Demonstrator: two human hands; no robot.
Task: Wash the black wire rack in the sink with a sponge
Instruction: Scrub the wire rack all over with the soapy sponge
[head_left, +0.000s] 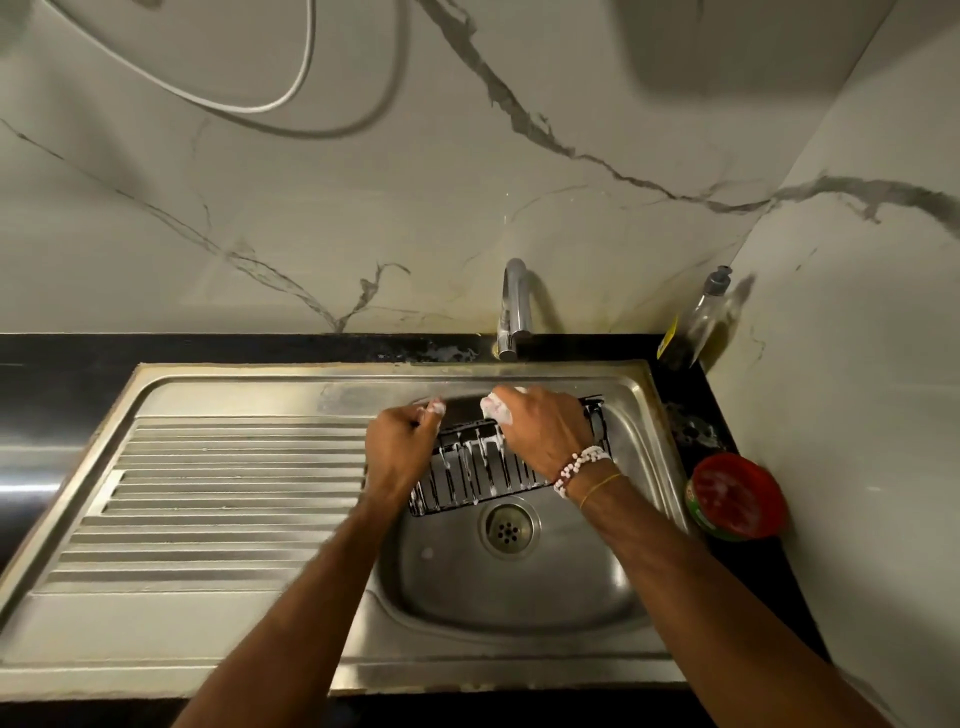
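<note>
Curled tight, the right hand (540, 431) presses a foam-covered lump against the far rail of the rack (478, 480). This is the sponge (496, 408), though suds hide its colour and shape and the fingers cover most of it. The left hand (400, 441) is closed round the rack's left end, its fingertips white with foam (which wires they grip is lost under the knuckles). The rack lies at the back of the sink (519, 592), its near edge just behind the drain (507, 526). Whether it leans on the basin's back wall cannot be told. Its right part is hidden by the right hand and wrist, where a bead bracelet (579, 465) hangs. Suds streak the wires that show. The tap (514, 306) stands behind the basin, spout toward the rack. A bottle (701, 322) in the right corner is blurred, its label unreadable. A red tub (737, 493) sits on the counter right of the sink, its contents indistinct. The left forearm is smeared by motion blur.
</note>
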